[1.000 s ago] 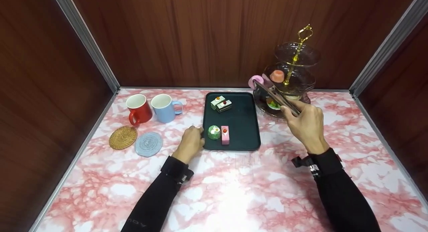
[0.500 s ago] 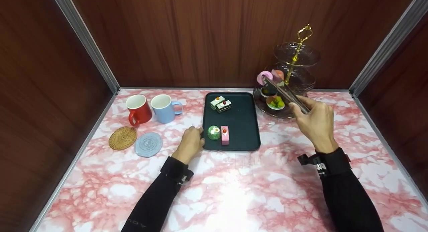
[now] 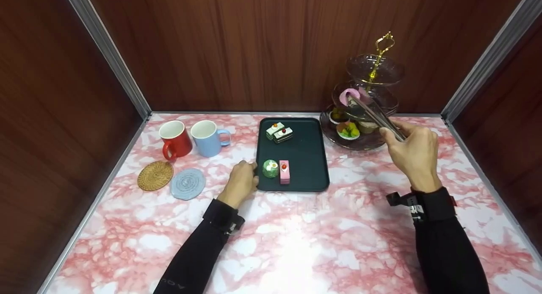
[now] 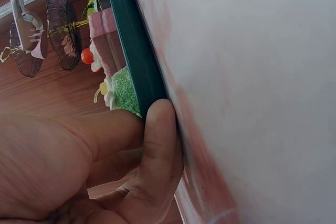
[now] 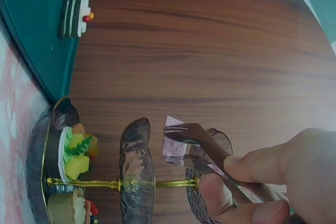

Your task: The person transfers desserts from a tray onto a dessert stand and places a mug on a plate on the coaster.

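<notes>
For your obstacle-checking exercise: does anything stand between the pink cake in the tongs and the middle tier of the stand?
Nothing visible does. The right hand holds the tongs with the pink cake at the middle tier, near the gold centre rod.

Wood-panelled tabletop booth (image 3: 271, 48), staged tea setting

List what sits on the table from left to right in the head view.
Wicker coaster → red mug → grey coaster → blue mug → left hand → green tray → tiered stand → right hand holding tongs.
</notes>
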